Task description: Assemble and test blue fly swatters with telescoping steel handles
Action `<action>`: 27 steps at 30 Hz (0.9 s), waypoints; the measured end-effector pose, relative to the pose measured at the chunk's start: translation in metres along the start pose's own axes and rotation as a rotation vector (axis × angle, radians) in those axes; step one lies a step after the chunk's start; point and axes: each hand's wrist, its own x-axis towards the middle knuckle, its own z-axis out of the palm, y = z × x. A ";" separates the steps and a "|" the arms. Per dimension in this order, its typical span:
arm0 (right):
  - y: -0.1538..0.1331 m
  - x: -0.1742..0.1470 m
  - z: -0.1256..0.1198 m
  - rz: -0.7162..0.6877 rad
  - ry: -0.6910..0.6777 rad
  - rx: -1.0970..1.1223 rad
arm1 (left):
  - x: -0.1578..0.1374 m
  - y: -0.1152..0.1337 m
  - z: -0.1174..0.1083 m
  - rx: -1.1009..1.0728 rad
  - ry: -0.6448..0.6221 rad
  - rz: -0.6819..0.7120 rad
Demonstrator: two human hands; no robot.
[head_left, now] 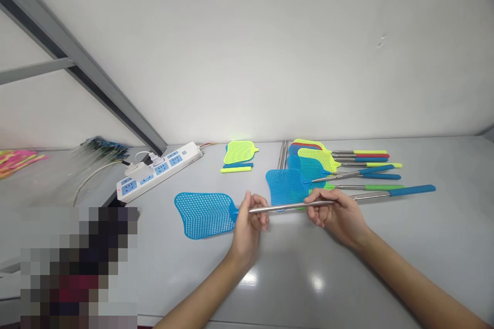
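Observation:
My left hand (247, 229) is closed around the neck of a blue fly swatter head (206, 215), whose perforated paddle points left. Between the thumb and fingers of my right hand (339, 213) runs a silver telescopic rod (287, 207) with a blue handle (412, 190) at its far right end. The rod's left tip reaches my left hand's fingers. Whether it is joined to the neck is hidden by that hand. Both parts are held above the grey table.
Several fly swatters (285, 185) with coloured handles lie overlapped behind my right hand. Thin metal rods (283, 155) lie beside them. A yellow swatter head (240, 151) and loose handles (236, 169) rest farther left. A white power strip (160, 172) with plugs stands by the metal frame (92, 69).

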 end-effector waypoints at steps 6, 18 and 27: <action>0.008 0.003 0.003 0.022 -0.001 -0.080 | 0.004 -0.008 -0.005 0.152 0.062 0.047; 0.020 -0.001 0.005 0.096 -0.124 -0.004 | 0.002 -0.020 -0.014 0.185 -0.055 0.048; 0.033 -0.001 0.018 0.068 -0.225 -0.024 | -0.001 -0.021 -0.009 0.199 -0.124 -0.012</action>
